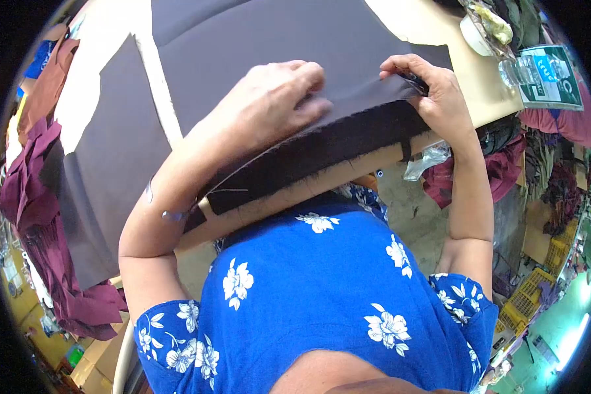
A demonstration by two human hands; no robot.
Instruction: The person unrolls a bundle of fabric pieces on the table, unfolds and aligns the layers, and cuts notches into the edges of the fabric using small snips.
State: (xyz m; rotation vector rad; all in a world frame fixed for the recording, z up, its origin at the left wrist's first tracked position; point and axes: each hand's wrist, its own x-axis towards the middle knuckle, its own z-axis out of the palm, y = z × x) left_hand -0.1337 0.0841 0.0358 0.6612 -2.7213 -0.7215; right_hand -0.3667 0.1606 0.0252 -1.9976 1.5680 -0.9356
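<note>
A large dark grey-brown fabric piece (243, 52) lies over a cream work surface, its near edge folded up to show a blacker underside (348, 141). My left hand (279, 98) is over the fabric near that edge, fingers curled and thumb apart, slightly blurred, with nothing visible between them. At the fabric's right end, my right hand (437, 92) grips the edge between thumb and fingers. A small shiny black patch shows inside that grip; I cannot tell whether it is folded fabric or a tool.
A second dark panel (111, 171) hangs at the left beside maroon cloth (39, 190). On the right are a clear plastic bottle (535, 70), a green-and-white packet (565, 95) and a white bowl (476, 36). Yellow crates (525, 299) stand on the floor.
</note>
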